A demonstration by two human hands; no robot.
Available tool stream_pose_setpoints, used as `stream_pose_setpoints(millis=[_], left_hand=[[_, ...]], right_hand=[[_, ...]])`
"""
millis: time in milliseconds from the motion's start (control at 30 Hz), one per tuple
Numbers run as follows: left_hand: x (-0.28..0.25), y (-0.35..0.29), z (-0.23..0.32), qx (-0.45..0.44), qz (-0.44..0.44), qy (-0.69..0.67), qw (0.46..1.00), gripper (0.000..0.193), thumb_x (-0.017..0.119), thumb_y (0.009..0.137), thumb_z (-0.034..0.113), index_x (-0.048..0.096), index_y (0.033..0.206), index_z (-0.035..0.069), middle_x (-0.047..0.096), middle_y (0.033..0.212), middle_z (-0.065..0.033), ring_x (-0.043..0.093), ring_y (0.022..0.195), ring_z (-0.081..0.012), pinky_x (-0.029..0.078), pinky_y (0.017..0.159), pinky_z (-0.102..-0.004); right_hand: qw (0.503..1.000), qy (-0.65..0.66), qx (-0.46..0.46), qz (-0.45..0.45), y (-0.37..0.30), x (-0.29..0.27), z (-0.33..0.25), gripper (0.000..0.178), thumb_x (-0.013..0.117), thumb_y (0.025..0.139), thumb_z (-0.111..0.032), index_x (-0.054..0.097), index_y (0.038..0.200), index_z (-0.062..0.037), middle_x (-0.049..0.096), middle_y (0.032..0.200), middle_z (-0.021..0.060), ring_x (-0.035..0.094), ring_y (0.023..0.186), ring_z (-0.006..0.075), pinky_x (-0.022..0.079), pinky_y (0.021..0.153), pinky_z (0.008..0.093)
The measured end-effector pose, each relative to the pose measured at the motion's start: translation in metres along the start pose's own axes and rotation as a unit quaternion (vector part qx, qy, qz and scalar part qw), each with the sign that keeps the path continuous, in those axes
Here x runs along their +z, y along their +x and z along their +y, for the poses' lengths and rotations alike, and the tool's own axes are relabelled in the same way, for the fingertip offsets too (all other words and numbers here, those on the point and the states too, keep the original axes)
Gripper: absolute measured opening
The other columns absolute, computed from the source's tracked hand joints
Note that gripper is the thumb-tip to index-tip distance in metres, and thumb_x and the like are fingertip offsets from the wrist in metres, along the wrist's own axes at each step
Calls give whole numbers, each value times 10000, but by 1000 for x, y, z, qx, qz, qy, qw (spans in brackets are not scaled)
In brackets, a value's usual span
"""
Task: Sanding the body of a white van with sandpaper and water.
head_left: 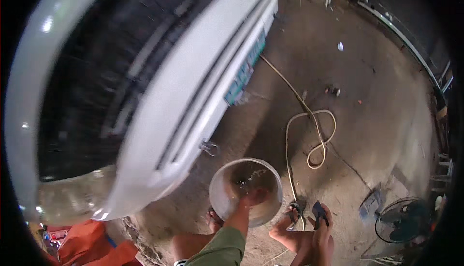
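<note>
A whitish round bucket of murky water stands on the ground in front of me. My left hand reaches down into it, the arm in a green sleeve; its fingers are blurred and partly under the water, so what they hold cannot be made out. Some foam or bubbles float near it. To the right of the bucket, my right hand is closed around a small, dark, flat object, whose kind I cannot tell. That hand is above my right leg, apart from the bucket.
A white vehicle with dark glass fills the left side, its lower edge close to the bucket. A pale hose loops over the concrete floor. A caged fan stands at lower right. Orange cloth lies at lower left.
</note>
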State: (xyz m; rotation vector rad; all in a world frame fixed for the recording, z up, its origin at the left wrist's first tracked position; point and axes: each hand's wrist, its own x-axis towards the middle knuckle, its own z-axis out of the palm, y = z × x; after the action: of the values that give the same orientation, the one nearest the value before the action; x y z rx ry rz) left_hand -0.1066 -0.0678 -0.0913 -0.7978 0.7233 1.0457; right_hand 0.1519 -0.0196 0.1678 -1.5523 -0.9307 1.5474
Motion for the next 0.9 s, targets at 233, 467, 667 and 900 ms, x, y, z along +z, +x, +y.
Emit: stream_pose_setpoints(millis=[233, 467, 667, 900], left_hand=[[238, -206, -13, 94, -228, -28, 969, 218, 514, 880, 185, 596, 834, -12, 610, 834, -131, 599, 821, -260, 514, 768, -361], [465, -607, 91, 605, -184, 588, 503, 348, 428, 960, 255, 653, 940, -10, 664, 889, -104, 632, 869, -185, 495, 836, -311], [491, -756, 142, 568, 79, 747, 336, 270, 525, 925, 197, 673, 977, -24, 684, 896, -108, 652, 818, -173, 528, 749, -310], [487, -809, 156, 628, 48, 777, -16, 218, 568, 897, 109, 650, 1060, -10, 660, 1034, -182, 646, 926, -296, 506, 820, -357]], right_hand=[[994, 78, 63, 30, -17, 82, -52, 473, 447, 888, -7, 437, 1353, -95, 462, 1325, 118, 492, 1169, 245, 512, 912, 409], [916, 161, -339, -144, -70, 414, -349, 468, 516, 848, 30, 468, 1312, 4, 484, 1329, 149, 454, 1236, 248, 317, 1065, 312], [831, -175, -521, -83, -242, 546, -397, 633, 589, 843, -302, 387, 1375, -24, 314, 1449, 247, 270, 1363, 403, 58, 1054, 692], [898, -116, -409, 113, -110, 544, -474, 623, 492, 904, -319, 337, 1385, 45, 286, 1461, 277, 224, 1386, 402, 146, 1111, 573]])
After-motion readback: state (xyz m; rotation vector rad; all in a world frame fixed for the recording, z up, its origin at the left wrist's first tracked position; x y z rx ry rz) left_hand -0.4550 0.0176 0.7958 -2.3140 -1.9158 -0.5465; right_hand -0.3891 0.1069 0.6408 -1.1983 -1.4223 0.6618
